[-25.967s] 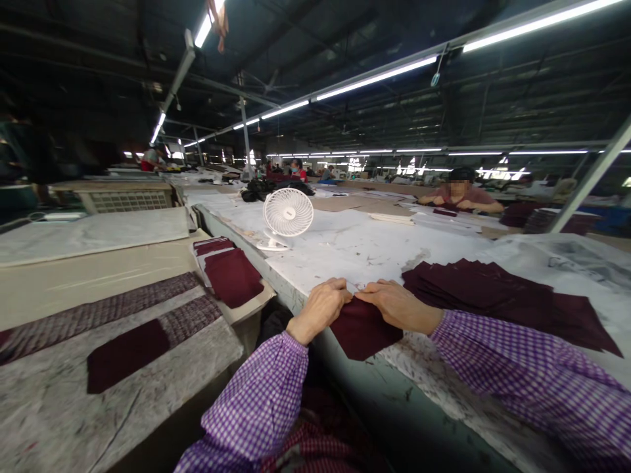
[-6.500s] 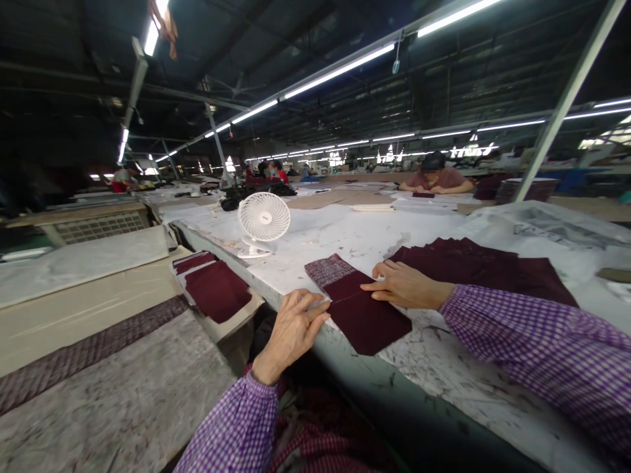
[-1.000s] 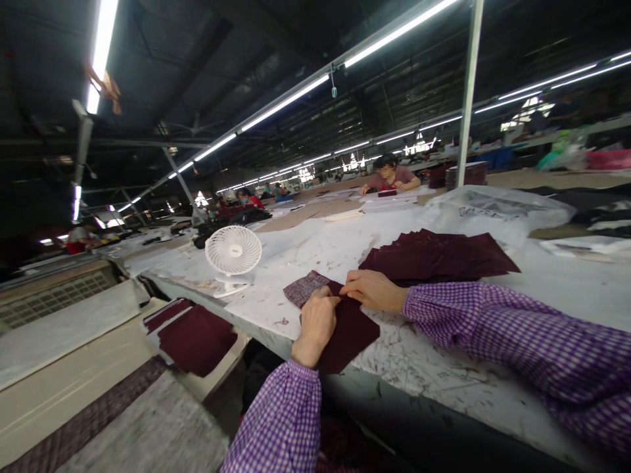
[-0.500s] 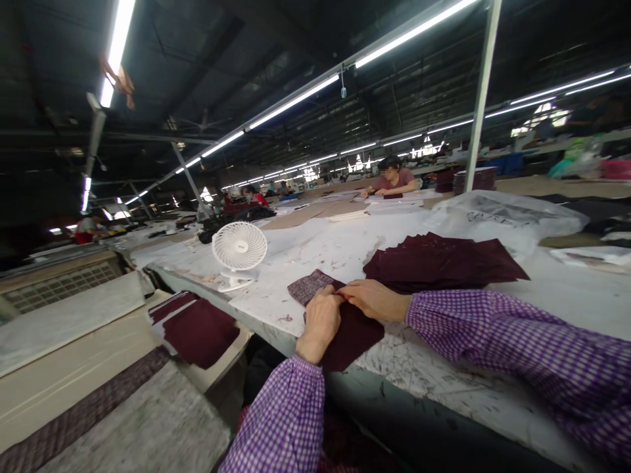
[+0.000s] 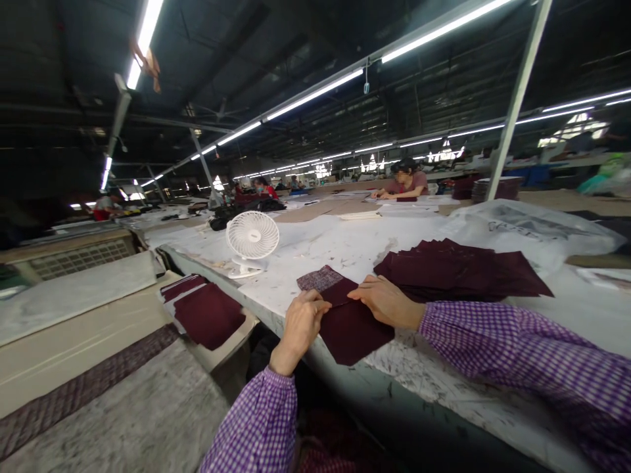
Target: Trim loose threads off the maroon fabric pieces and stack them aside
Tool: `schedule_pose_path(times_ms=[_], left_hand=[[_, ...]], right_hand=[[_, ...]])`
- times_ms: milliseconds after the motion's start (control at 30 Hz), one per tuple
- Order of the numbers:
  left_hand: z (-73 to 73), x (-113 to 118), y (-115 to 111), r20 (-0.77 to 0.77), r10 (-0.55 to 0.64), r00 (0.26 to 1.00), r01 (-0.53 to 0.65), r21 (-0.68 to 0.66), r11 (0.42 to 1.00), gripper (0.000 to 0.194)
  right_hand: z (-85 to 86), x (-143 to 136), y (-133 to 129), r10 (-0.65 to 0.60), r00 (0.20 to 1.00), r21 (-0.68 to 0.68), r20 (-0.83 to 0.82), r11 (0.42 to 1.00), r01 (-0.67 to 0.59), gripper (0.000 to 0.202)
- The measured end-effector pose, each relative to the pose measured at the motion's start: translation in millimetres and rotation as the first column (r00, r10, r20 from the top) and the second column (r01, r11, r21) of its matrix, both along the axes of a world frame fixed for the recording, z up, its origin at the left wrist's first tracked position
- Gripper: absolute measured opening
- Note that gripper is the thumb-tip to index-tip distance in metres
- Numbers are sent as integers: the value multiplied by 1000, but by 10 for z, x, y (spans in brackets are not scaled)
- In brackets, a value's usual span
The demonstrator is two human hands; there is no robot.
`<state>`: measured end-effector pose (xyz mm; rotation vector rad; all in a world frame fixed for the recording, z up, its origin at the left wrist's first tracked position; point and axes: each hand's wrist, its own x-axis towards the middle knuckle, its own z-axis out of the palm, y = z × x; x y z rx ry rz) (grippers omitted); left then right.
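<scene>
A dark maroon fabric piece (image 5: 357, 335) lies at the table's near edge, with a line running across it between my hands. At its far end shows a speckled grey-maroon section (image 5: 321, 278). My left hand (image 5: 300, 325) pinches the left end of that line, fingertips pressed together on the cloth. On the right end, my right hand (image 5: 382, 301) grips the same piece between thumb and fingers. A fanned pile of maroon fabric pieces (image 5: 458, 270) lies just beyond my right hand.
A small white fan (image 5: 253, 235) stands on the white-covered table (image 5: 325, 231). Lower left, another stack of maroon pieces (image 5: 210, 315) rests on a cream surface. A clear plastic bag (image 5: 537, 226) lies at the right. Across the table a person (image 5: 411, 184) leans over it.
My hands have moved apart along the line on the fabric, the left one outward to the left. More of the maroon piece shows between them. The view has shifted slightly left.
</scene>
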<state>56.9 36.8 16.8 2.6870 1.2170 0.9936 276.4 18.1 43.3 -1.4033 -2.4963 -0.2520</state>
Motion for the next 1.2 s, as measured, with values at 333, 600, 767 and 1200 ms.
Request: schedule_pose_path(times_ms=[333,600,767,1200], left_hand=[[-73,-52,11,49,29,998,-28,-18,999,24],[-12,-77,-48,-56,18,998,-16,47,999,27],[-44,-214,-59,34,-1,999,0,22,1000,24],[69,-290,-70,241,64,968,-5,-236,972,11]], right_hand=[[128,-93,-64,24,979,-71,204,997,-9,50],[391,-378,-49,68,884,-159,463,987,7,56],[437,-459,-27,115,865,-217,488,976,-8,60],[504,-494,-38,126,855,-222,504,975,-13,60]])
